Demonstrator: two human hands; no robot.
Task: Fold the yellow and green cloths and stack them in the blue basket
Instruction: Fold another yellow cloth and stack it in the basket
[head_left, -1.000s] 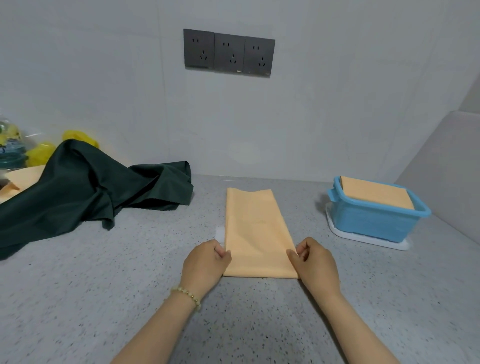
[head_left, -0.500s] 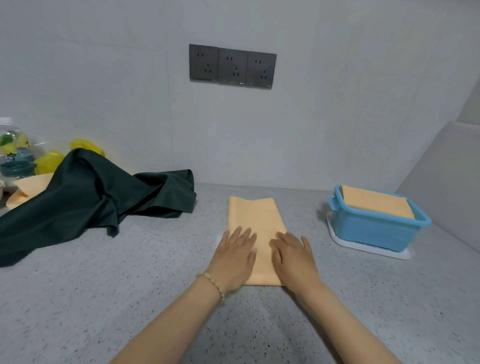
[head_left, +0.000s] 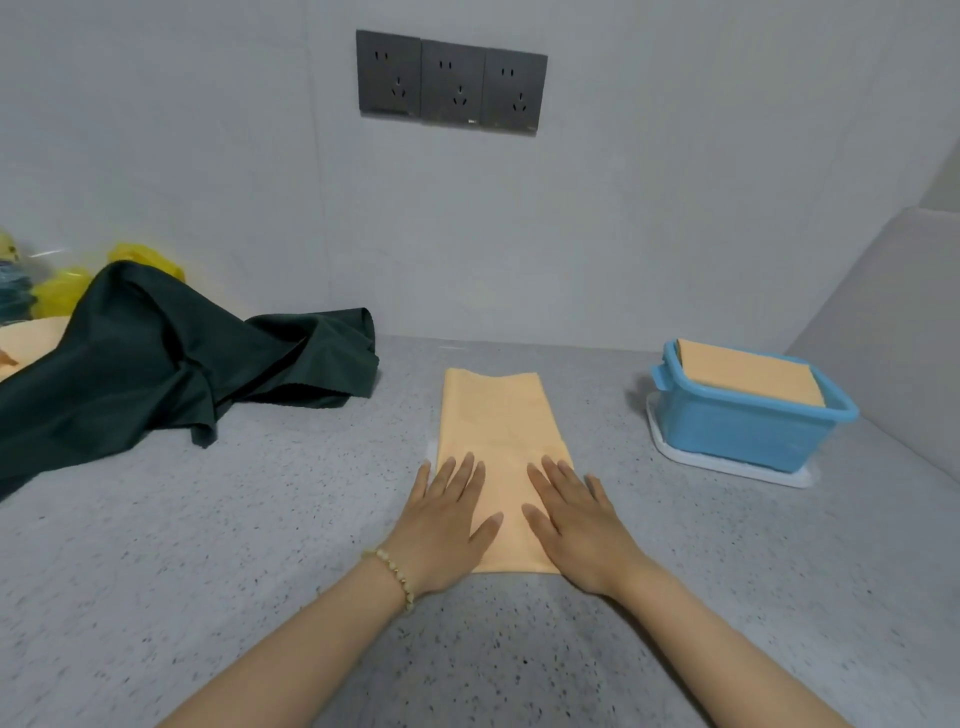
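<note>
A yellow cloth (head_left: 496, 415), folded into a long narrow strip, lies on the grey counter in front of me. My left hand (head_left: 447, 525) and my right hand (head_left: 576, 525) rest flat on its near end, fingers straight and spread, palms down. A crumpled dark green cloth (head_left: 156, 364) lies at the left. The blue basket (head_left: 743, 431) stands at the right on a white tray (head_left: 727, 465), with a folded yellow cloth (head_left: 748, 376) on top inside it.
Another yellow cloth (head_left: 31, 338) pokes out under the green one at the far left. Yellow bags (head_left: 62, 291) sit against the wall there. Wall sockets (head_left: 452, 83) are above. A grey panel (head_left: 883, 322) closes the right side.
My hands let go of the cloth's near corners and moved inward onto it, pressing flat. In the last half second they slid slightly apart, still flat on the near end.
</note>
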